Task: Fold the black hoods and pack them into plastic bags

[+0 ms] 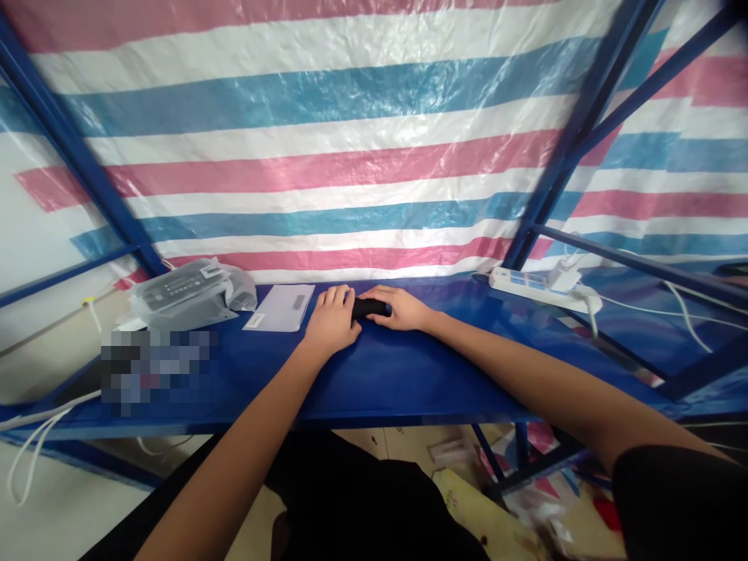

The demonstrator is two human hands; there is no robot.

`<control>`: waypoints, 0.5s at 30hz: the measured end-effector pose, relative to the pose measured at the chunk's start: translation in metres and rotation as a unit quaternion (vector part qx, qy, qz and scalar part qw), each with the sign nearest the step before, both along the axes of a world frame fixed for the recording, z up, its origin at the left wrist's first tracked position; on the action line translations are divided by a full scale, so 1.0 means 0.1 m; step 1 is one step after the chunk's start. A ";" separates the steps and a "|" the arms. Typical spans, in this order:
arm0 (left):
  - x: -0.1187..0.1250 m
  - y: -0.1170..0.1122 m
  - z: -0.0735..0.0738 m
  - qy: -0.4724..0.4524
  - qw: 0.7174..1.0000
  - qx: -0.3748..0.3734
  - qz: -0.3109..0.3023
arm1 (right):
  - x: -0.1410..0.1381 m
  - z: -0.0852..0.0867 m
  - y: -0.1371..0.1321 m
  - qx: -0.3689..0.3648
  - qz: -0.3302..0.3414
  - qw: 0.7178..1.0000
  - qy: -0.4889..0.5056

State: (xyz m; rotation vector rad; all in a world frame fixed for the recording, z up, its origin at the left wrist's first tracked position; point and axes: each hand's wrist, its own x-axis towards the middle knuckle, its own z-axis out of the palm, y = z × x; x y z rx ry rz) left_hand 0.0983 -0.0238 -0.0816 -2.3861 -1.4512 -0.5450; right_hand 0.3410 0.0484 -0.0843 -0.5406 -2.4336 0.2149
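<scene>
A small black elongated object [369, 307] with a rounded top lies at the middle of the blue table, between my two hands; its kind I cannot make out. My left hand [332, 321] is wrapped over its left end, fingers pointing away and thumb along the near side. Curled round its right end is my right hand [400, 307], with fingers on the far side and thumb near. Both ends of the object are partly hidden by the hands. Just left of my left hand lies a flat white sheet or thin packet [281, 307] with a grey label.
The blue table [386, 382] has a plastic-wrapped package [181, 292] at the back left and a blurred-out patch [155, 370] before it. A white power strip [543, 290] with plugs and cables sits at the back right. Blue metal posts [561, 164] frame a striped plastic sheet [327, 171].
</scene>
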 end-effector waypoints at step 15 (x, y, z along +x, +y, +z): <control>-0.06 -0.03 0.13 -0.068 0.988 -0.137 -0.021 | -0.12 0.06 -0.23 -0.306 -0.037 0.947 0.090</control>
